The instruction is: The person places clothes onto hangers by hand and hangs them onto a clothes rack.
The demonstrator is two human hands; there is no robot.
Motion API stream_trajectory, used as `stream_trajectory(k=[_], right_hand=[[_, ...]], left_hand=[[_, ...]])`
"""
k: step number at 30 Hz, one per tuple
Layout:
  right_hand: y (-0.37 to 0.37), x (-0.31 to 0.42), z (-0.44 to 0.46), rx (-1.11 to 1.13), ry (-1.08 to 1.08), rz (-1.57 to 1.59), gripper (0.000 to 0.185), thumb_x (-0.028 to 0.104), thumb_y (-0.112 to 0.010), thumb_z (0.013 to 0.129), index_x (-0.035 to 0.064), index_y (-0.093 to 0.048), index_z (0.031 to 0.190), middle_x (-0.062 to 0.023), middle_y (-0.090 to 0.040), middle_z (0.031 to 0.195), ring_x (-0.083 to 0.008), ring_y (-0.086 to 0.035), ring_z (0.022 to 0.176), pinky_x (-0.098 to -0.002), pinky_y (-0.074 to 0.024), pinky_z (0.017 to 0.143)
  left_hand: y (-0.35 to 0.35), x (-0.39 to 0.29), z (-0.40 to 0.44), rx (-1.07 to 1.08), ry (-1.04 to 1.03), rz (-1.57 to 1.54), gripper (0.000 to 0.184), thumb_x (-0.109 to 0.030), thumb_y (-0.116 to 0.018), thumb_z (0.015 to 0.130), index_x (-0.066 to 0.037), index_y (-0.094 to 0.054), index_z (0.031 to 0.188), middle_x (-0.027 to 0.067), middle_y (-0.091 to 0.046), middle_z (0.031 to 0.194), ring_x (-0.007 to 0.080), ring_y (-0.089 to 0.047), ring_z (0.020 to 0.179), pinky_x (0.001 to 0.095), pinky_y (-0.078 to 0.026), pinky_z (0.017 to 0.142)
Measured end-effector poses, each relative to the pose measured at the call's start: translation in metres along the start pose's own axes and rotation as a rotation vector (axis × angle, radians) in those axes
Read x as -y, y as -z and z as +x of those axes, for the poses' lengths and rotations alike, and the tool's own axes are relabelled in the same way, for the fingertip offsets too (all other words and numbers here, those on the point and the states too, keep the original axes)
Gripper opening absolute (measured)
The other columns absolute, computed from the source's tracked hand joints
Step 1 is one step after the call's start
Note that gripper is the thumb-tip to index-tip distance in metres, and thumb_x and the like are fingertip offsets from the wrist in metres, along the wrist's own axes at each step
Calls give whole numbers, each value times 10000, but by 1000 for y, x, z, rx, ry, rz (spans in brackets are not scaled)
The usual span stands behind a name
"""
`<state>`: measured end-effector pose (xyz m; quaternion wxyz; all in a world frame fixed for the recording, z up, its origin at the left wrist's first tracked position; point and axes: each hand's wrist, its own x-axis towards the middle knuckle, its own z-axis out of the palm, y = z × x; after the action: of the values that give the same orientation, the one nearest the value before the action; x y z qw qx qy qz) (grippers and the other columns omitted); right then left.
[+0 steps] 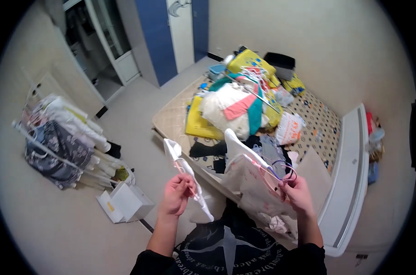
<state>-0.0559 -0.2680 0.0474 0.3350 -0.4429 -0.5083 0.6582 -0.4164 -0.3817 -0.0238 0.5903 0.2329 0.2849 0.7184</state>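
My left hand (pixel 176 195) is closed around a thin pink hanger (pixel 180 168) with a narrow white garment (pixel 173 150) on it. Which part of the hanger it grips is partly hidden by the fingers. On the right, my right hand (pixel 297 193) pinches the hooks of several hangers, among them a purple hanger (pixel 274 173) and a pink hanger (pixel 262 172). From these hangs a pale garment (pixel 247 181) with small pink marks, beside the bed edge.
The bed (pixel 171 112) ahead carries a white, pink and green heap (pixel 226 110), yellow bags and a white plastic bag (pixel 290 129). A clothes rack (pixel 47 149) full of garments stands left, with a white box (pixel 130 201) on the floor beside it. A blue-and-white wardrobe (pixel 155 41) stands behind.
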Motion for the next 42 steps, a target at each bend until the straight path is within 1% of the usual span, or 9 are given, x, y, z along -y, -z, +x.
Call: stream_trajectory(k=[6,10,18,24,26,30,31,37,42], right_hand=[[-107,29,62,299,77,122,142,105,-688,928,7,-616,1003,-40,-620,766,-119,-601,605,-262,-510,537],[-167,34,113,468,129,82,115,69,-595,977,-4,-586,1066,-61,-637,846,-110,-608,672,-242,-509,583],[-281,25,226,607,264,99,140,79,-562,1002,-5,-597,1107,-42,-648,855,-92,-605,755,-240,-503,690],[-338,37,319,725,420,-107,156,98,-576,986,-21,-624,1074,-32,-680,824,-73,-618,725,-233,-504,653],[-359,50,338,746,586,-230,160,100,-586,976,-16,-637,1074,-60,-695,805,-91,-631,697,-255,-506,620],[-398,70,377,785,642,-311,158,115,-606,957,5,-653,1060,-99,-686,793,-135,-655,685,-267,-513,629],[-405,79,384,795,649,-355,161,114,-609,947,7,-652,1058,-136,-691,821,-200,-683,701,-304,-528,640],[-462,86,437,695,1004,-334,150,105,-632,906,18,-653,1027,-182,-680,861,-359,-672,734,-413,-544,664],[-510,86,478,674,1086,-434,112,118,-667,875,40,-650,954,-146,-666,816,-336,-661,703,-402,-537,635]], left_hand=[[5,-36,-9,49,-124,52,171,-132,-590,1003,-20,-605,1131,72,-653,968,144,-614,819,275,-485,696],[-3,-64,10,20,-182,103,213,-47,-636,960,-31,-598,1169,56,-654,1021,124,-627,894,255,-510,742],[34,-95,99,-221,-298,445,227,-48,-687,925,-32,-592,1131,33,-645,988,99,-634,861,244,-536,739],[69,-127,172,-403,-373,607,411,-31,-615,958,13,-513,1355,71,-648,1150,110,-640,923,249,-540,796],[84,-135,195,-425,-397,587,428,-59,-584,979,11,-492,1391,75,-638,1207,115,-626,991,267,-518,862],[98,-165,229,-442,-432,346,404,-135,-530,1016,-3,-498,1396,66,-612,1285,126,-564,1159,308,-430,1021],[99,-172,234,-455,-418,273,396,-151,-520,1023,-8,-506,1392,62,-606,1298,129,-545,1198,316,-403,1055],[123,-207,282,-534,-578,200,339,-116,-475,1043,-20,-528,1364,72,-589,1332,152,-530,1229,329,-394,1084],[158,-241,316,-605,-677,217,370,-97,-484,1048,-8,-464,1406,115,-604,1301,163,-559,1189,315,-443,1051]])
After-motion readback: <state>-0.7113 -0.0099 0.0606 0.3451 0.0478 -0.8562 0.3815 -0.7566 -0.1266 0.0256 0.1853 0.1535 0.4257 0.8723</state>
